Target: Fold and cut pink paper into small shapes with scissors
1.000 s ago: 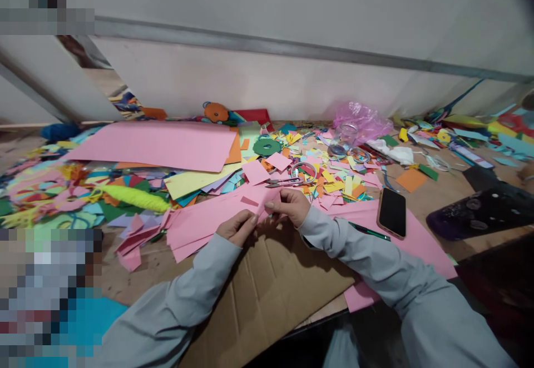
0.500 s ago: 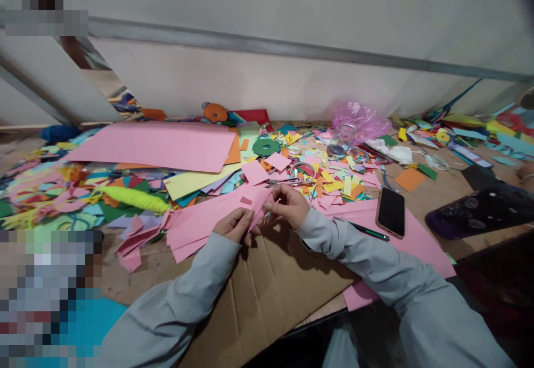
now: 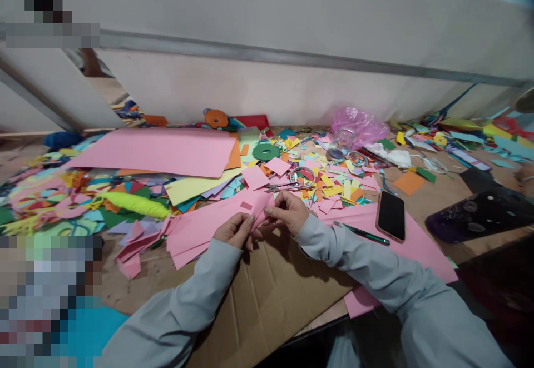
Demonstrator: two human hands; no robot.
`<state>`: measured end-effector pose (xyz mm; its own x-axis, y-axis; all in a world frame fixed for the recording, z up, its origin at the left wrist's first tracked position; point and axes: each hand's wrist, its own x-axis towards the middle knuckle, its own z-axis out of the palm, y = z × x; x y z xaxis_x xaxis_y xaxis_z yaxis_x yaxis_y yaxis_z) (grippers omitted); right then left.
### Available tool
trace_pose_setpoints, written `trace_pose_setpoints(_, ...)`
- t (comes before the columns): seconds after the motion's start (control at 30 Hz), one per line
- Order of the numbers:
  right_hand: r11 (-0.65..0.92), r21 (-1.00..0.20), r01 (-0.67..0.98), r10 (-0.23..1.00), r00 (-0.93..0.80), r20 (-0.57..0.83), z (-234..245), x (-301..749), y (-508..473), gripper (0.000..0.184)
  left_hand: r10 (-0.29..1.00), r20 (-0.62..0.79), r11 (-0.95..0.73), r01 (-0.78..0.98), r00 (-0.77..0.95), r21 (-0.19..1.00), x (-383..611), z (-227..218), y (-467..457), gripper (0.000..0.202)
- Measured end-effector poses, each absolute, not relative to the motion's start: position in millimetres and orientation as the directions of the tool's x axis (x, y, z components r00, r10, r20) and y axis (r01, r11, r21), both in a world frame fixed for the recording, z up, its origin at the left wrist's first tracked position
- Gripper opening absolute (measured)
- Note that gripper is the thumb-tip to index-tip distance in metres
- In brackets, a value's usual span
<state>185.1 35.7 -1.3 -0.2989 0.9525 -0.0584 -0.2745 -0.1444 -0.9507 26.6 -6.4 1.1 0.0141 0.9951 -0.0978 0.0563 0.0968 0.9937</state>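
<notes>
Two hands pinching a piece of pink paper (image 3: 262, 210) above the upper edge of a cardboard sheet (image 3: 267, 307).
The left hand (image 3: 236, 230) grips the paper's near left side between thumb and fingers; the right hand (image 3: 291, 211) pinches its right side, fingertips curled, the two hands close together. Pink strips (image 3: 196, 230) lie fanned beside the left hand. Scissors (image 3: 283, 186) rest just beyond the paper, among coloured scraps (image 3: 334, 190). Right of the right hand, a pen (image 3: 367, 235) and a phone (image 3: 391, 216) lie on a larger pink sheet (image 3: 428, 254).
</notes>
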Motion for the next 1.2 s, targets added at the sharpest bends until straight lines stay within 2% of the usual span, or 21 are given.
trace_pose_setpoints(0.3,-0.116,-0.955,-0.271,0.956,-0.290,-0.034,-3,185,37,0.046,0.998,-0.057,0.053,0.138,0.026,0.989,27,-8,-7,0.034)
trace_pose_setpoints(0.5,-0.218,-0.935,-0.278,0.914,-0.394,-0.096,3,186,40,0.055,0.997,0.074,-0.068,0.217,-0.022,0.974,24,-18,-2,0.032)
trace_pose_setpoints(0.57,-0.227,-0.941,-0.252,0.895,-0.435,-0.100,6,186,40,0.050,0.996,0.093,-0.088,0.245,-0.008,0.966,25,-16,-3,0.033)
trace_pose_setpoints(0.67,-0.218,-0.955,-0.198,0.900,-0.420,-0.118,7,187,38,0.040,0.997,0.018,-0.034,0.204,0.082,0.978,28,-6,-8,0.035)
trace_pose_setpoints(0.77,-0.216,-0.958,-0.190,0.920,-0.369,-0.135,8,188,38,0.039,0.980,-0.131,0.115,0.114,0.152,0.987,28,6,-12,0.038)
trace_pose_setpoints(0.83,-0.207,-0.957,-0.203,0.930,-0.345,-0.128,8,188,39,0.041,0.966,-0.183,0.174,0.063,0.181,0.983,25,10,-13,0.040)
trace_pose_setpoints(1.2,-0.134,-0.954,-0.267,0.955,-0.293,-0.052,6,187,41,0.040,0.896,-0.223,0.313,-0.190,0.384,0.931,20,0,-5,0.041)
